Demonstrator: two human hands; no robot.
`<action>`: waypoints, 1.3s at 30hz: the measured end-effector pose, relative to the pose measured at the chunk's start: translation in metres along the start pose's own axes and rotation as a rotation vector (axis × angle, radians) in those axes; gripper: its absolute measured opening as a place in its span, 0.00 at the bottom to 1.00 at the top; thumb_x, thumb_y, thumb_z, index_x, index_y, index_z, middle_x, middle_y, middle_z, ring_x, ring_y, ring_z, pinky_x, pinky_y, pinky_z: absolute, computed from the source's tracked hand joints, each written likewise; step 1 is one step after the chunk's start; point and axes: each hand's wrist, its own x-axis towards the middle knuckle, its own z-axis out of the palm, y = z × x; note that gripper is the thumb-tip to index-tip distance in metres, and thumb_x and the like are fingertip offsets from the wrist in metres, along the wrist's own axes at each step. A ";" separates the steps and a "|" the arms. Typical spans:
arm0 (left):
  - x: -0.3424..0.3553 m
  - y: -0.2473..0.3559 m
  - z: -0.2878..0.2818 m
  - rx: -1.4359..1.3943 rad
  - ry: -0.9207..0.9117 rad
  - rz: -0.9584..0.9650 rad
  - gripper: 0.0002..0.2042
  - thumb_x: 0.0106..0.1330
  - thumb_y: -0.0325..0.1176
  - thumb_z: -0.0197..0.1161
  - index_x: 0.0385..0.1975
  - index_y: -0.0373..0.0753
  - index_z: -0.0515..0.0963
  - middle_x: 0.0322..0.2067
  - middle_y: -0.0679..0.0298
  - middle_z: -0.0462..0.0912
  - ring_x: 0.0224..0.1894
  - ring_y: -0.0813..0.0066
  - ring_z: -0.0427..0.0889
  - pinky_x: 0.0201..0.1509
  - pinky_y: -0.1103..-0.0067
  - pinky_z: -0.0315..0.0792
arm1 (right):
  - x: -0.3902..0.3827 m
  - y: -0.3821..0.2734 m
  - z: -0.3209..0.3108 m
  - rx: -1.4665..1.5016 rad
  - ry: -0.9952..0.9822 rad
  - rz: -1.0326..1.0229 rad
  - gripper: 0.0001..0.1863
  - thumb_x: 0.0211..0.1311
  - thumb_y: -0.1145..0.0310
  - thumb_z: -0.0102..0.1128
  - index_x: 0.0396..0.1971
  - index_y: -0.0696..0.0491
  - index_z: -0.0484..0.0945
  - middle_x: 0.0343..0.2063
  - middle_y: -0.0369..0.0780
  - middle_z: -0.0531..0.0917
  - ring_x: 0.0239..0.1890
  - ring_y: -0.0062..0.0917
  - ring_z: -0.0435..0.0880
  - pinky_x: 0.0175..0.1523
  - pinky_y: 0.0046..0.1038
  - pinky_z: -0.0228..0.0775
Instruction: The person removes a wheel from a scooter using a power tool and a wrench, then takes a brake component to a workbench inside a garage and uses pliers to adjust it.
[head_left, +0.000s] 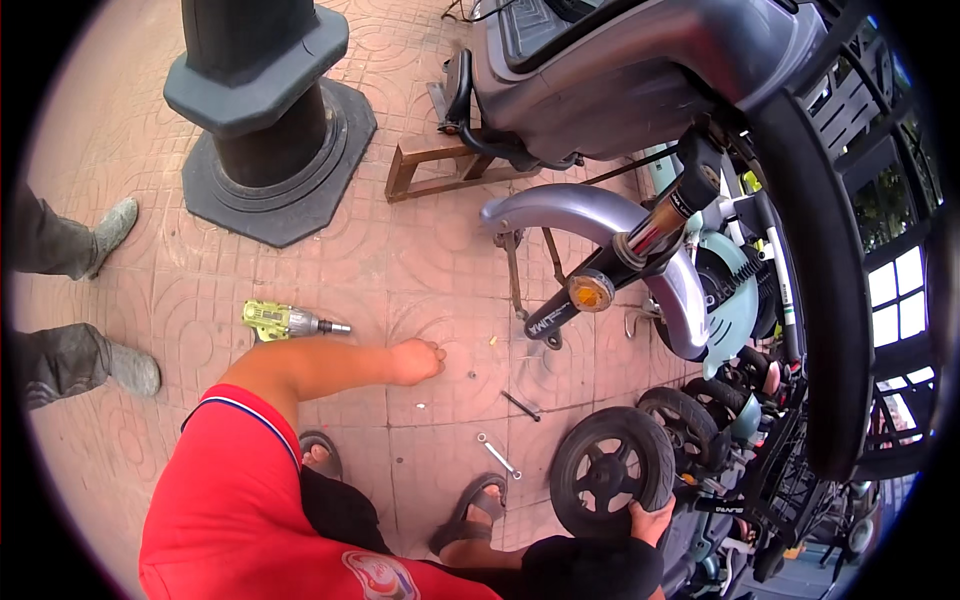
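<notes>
My left hand is curled closed above the tiled floor; whatever its fingers may hold is hidden. My right hand grips the rim of a black-tyred wheel standing by my right knee. Between my feet and the wheel lie a combination wrench and a dark, thin axle bolt. Beyond my left forearm rests a yellow-green cordless impact wrench. Ahead to the right is a grey scooter's silver-purple fender and a black shock absorber with an orange round reflector; no wheel sits under the fender.
A brown wooden stool stands under the scooter body. A dark lamp-post base rises at the far left. Another person's shoes are at the left edge. Several parked scooters and wheels crowd the right side.
</notes>
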 end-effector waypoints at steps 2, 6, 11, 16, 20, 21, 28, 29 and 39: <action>0.005 0.015 -0.018 0.011 0.003 -0.021 0.15 0.55 0.30 0.67 0.42 0.36 0.80 0.42 0.54 0.80 0.46 0.52 0.83 0.49 0.62 0.80 | 0.005 -0.005 0.006 0.009 0.001 -0.001 0.44 0.38 0.65 0.79 0.61 0.60 0.72 0.48 0.53 0.84 0.53 0.47 0.84 0.63 0.40 0.73; 0.045 0.032 -0.061 -0.171 0.156 -0.286 0.24 0.58 0.34 0.71 0.54 0.33 0.77 0.48 0.50 0.82 0.52 0.45 0.83 0.53 0.58 0.80 | -0.001 -0.005 -0.005 0.052 0.021 -0.014 0.42 0.41 0.65 0.79 0.60 0.60 0.73 0.49 0.54 0.83 0.53 0.50 0.83 0.63 0.41 0.73; 0.078 0.027 -0.105 -0.351 0.316 -0.575 0.34 0.63 0.42 0.72 0.63 0.27 0.68 0.58 0.35 0.79 0.57 0.39 0.82 0.59 0.57 0.78 | -0.002 -0.036 -0.023 0.103 0.006 0.058 0.40 0.46 0.67 0.80 0.62 0.59 0.73 0.49 0.55 0.86 0.53 0.48 0.87 0.62 0.41 0.75; 0.083 -0.011 -0.095 -0.241 0.409 -0.650 0.38 0.63 0.43 0.73 0.67 0.26 0.65 0.54 0.38 0.83 0.55 0.40 0.84 0.61 0.60 0.78 | 0.000 -0.040 -0.014 0.078 0.022 0.106 0.41 0.46 0.62 0.81 0.63 0.55 0.75 0.49 0.54 0.87 0.54 0.48 0.87 0.60 0.41 0.77; 0.106 -0.047 -0.080 -0.479 0.480 -0.619 0.37 0.64 0.42 0.75 0.65 0.25 0.66 0.48 0.43 0.86 0.54 0.46 0.85 0.61 0.65 0.77 | -0.011 -0.019 -0.017 0.096 0.031 0.175 0.40 0.46 0.62 0.80 0.63 0.55 0.75 0.49 0.54 0.87 0.54 0.48 0.87 0.60 0.41 0.77; 0.117 -0.051 -0.081 -0.479 0.450 -0.609 0.37 0.64 0.42 0.75 0.65 0.25 0.66 0.48 0.43 0.86 0.54 0.46 0.85 0.61 0.65 0.77 | -0.015 -0.011 -0.019 0.121 0.056 0.163 0.40 0.46 0.62 0.80 0.63 0.55 0.75 0.49 0.53 0.87 0.53 0.48 0.87 0.59 0.40 0.77; 0.170 -0.100 -0.075 -0.534 0.941 -0.731 0.48 0.65 0.46 0.77 0.76 0.29 0.56 0.75 0.45 0.61 0.73 0.60 0.68 0.75 0.69 0.62 | -0.024 0.015 -0.013 0.176 0.131 0.140 0.38 0.47 0.64 0.79 0.61 0.55 0.75 0.46 0.53 0.87 0.50 0.45 0.88 0.56 0.38 0.78; 0.177 -0.091 -0.084 -0.621 0.968 -0.724 0.50 0.64 0.46 0.78 0.78 0.29 0.53 0.77 0.47 0.58 0.74 0.62 0.66 0.76 0.71 0.59 | -0.025 0.017 -0.014 0.175 0.128 0.143 0.38 0.47 0.65 0.79 0.61 0.55 0.75 0.46 0.53 0.87 0.50 0.45 0.89 0.56 0.38 0.78; 0.199 -0.086 -0.117 -0.817 0.702 -0.403 0.34 0.67 0.39 0.76 0.68 0.31 0.68 0.62 0.55 0.77 0.63 0.68 0.74 0.69 0.73 0.68 | -0.016 0.034 -0.013 0.134 0.153 0.111 0.37 0.48 0.65 0.78 0.60 0.57 0.75 0.47 0.54 0.87 0.51 0.45 0.88 0.58 0.38 0.78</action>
